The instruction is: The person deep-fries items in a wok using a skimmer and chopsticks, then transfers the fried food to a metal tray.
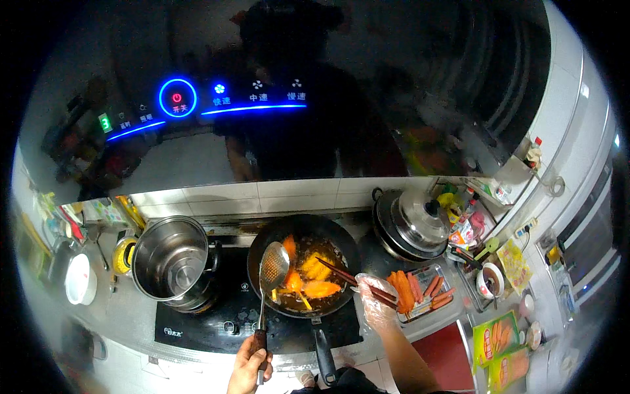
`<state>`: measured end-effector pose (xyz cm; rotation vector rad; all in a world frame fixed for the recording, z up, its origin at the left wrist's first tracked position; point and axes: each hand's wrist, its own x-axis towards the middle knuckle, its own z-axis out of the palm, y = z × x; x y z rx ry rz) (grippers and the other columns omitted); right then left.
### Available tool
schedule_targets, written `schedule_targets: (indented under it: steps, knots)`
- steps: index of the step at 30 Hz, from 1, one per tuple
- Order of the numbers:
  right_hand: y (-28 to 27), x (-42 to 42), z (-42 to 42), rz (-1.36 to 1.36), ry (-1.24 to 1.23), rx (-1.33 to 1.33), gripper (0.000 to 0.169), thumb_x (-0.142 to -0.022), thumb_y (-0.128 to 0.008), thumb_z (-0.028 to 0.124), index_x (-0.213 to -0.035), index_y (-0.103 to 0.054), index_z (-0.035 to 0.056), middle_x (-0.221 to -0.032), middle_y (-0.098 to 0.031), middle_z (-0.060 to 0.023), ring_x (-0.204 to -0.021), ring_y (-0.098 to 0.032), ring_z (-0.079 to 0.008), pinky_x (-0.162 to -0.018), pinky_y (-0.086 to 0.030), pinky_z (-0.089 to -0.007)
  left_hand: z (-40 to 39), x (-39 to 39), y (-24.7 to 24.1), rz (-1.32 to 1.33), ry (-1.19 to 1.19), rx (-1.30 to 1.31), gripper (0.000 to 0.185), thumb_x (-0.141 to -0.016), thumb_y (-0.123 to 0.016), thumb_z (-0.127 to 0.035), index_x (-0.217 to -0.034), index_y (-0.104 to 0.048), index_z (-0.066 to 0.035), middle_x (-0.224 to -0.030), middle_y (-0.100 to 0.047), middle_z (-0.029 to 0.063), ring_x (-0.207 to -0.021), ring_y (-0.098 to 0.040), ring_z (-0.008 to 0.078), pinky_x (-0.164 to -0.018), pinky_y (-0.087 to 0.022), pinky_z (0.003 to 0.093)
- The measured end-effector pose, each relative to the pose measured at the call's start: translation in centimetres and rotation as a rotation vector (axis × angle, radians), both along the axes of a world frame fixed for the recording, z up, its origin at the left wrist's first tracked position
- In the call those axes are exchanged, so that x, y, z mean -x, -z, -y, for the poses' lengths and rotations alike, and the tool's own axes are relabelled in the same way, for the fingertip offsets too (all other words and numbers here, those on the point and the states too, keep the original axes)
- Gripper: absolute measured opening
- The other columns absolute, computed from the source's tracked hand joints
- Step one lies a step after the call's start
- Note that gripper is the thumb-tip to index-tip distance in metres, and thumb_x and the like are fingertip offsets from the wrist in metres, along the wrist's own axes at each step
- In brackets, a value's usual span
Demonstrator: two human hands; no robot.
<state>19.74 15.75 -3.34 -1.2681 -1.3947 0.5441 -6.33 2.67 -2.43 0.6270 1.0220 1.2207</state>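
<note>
My left hand grips the dark handle of a perforated metal skimmer, whose head hangs over the left side of a black wok. In a clear plastic glove, my right hand holds reddish-brown chopsticks. Their tips touch or hover over a yellow battered piece in the bubbling oil. Several orange fried pieces lie in the same oil, partly behind the skimmer. Just right of the gloved hand, a clear tray bears sausages and orange-coated pieces.
A tall steel pot stands left of the wok. A lidded pan sits behind the tray. The wok's handle juts toward me. A black range hood overhangs the stove. Right are a bowl of dark sauce and food packets.
</note>
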Motion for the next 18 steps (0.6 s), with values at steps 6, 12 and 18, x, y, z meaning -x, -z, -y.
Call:
schedule_targets:
  steps: [6, 12, 18]
  knots:
    - [-0.1, -0.7, 0.1, -0.059, -0.05, -0.007, 0.013, -0.08, -0.06, 0.007, -0.09, -0.061, 0.0001, -0.08, -0.062, -0.0073, -0.07, -0.058, -0.0143, -0.062, -0.046, -0.0269, -0.5, -0.8, -0.6, 0.022, 0.005, -0.007, 0.043, -0.085, -0.047, -0.011, -0.125, -0.034, -0.003, -0.062, -0.043, -0.0007, -0.041, -0.037, 0.0058, -0.035, -0.03, 0.0174]
    - [-0.5, 0.1, 0.2, -0.04, 0.001, 0.125, 0.014, -0.081, -0.057, 0.011, -0.085, -0.062, -0.001, -0.073, -0.062, -0.0081, -0.068, -0.059, -0.0161, -0.062, -0.046, -0.029, -0.7, -1.3, -0.9, -0.011, -0.016, -0.003, 0.051, -0.084, -0.046, -0.009, -0.131, -0.027, -0.001, -0.06, -0.043, 0.0003, -0.041, -0.038, 0.0068, -0.034, -0.03, 0.0179]
    - [-0.3, -1.3, 1.1, -0.039, -0.048, 0.289, 0.024, -0.084, -0.056, 0.022, -0.096, -0.058, 0.0015, -0.085, -0.062, -0.0082, -0.079, -0.057, -0.0164, -0.071, -0.045, -0.0297, -0.6, -1.4, -1.0, 0.002, -0.016, -0.02, 0.05, -0.085, -0.047, -0.009, -0.13, -0.028, 0.0, -0.06, -0.044, 0.0012, -0.04, -0.038, 0.0068, -0.033, -0.029, 0.0176]
